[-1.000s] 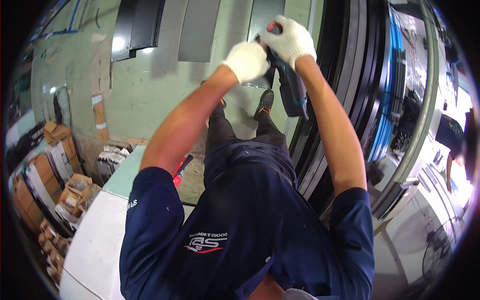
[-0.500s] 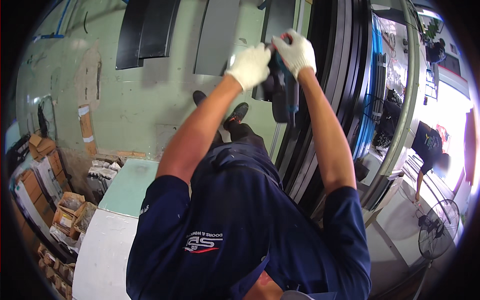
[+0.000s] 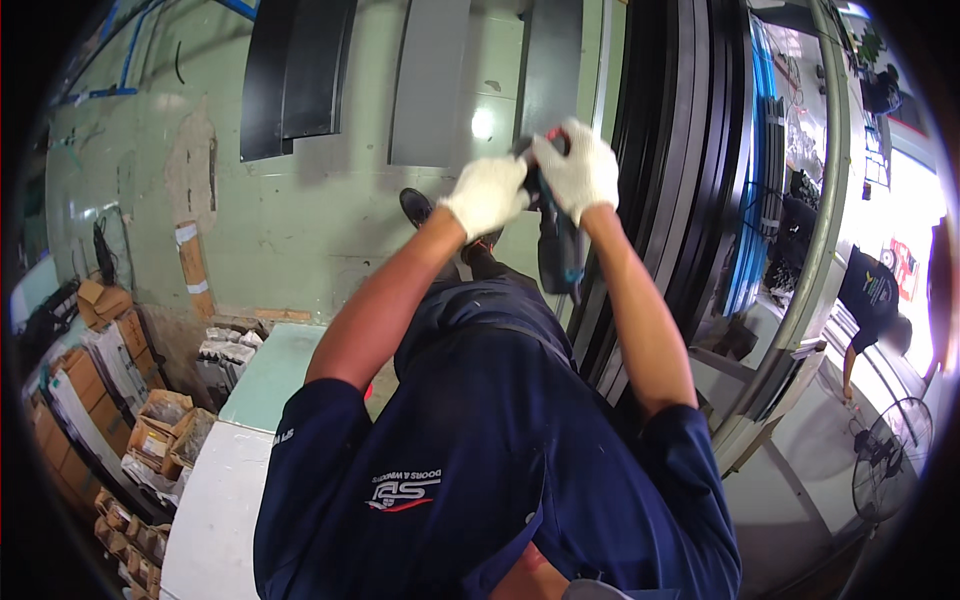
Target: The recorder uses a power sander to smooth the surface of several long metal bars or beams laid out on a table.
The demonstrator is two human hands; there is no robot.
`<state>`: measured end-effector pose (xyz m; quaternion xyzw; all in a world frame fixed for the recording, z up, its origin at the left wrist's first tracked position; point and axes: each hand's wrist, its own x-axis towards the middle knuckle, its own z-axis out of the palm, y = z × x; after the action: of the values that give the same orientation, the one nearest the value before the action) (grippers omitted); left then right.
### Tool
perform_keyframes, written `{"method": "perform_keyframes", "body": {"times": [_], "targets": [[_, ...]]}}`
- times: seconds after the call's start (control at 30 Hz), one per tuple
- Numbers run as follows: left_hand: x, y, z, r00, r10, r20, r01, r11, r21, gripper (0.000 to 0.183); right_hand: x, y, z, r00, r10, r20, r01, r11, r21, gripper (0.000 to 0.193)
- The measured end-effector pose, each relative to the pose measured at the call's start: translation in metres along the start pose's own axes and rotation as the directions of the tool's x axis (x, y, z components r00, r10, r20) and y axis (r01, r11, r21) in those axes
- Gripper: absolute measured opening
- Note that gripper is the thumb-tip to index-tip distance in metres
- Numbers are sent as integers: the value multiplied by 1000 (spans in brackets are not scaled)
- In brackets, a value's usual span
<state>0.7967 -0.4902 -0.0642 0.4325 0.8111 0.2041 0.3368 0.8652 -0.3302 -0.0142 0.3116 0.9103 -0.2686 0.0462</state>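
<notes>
the right grip (image 3: 580,172), in a white knit glove, clasps a black-and-teal handheld power tool (image 3: 556,250) at one o'clock; the left grip (image 3: 487,197), gloved alike, is at its upper end, closure unclear. the tool is taken up, apart from a grey flat panel (image 3: 430,80) at twelve o'clock; work left cannot be told.

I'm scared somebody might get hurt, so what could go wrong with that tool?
The right hand holds the power tool. If it slipped, it might drop near the shoe below.

The left hand is close to the tool, so its knitted glove might catch if a part turns.

The dark bars are close by on the right, so a swing of the tool might scratch them.
</notes>
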Motion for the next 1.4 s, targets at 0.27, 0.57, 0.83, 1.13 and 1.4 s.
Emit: {"method": "perform_keyframes", "body": {"times": [0.27,0.57,0.83,1.13,1.4], "targets": [[95,-42,-61,992,41,-123,-27,993,112,57,126,-24,-13,997,-41,-72,40,999,-22,46],[-43,3,65,991,-49,-122,28,984,-175,43,-37,7,2,978,-180,107,182,983,-7,34],[60,-3,-8,954,-77,-288,9,973,-232,58,89,-3,-26,975,-222,20,223,973,-67,55],[-23,-8,40,993,-113,45,120,973,-199,41,-9,-10,6,956,-287,62,292,951,-99,44],[27,3,-1,994,-87,-61,79,990,-119,51,41,-11,-15,986,-163,17,164,985,-57,44]]}}
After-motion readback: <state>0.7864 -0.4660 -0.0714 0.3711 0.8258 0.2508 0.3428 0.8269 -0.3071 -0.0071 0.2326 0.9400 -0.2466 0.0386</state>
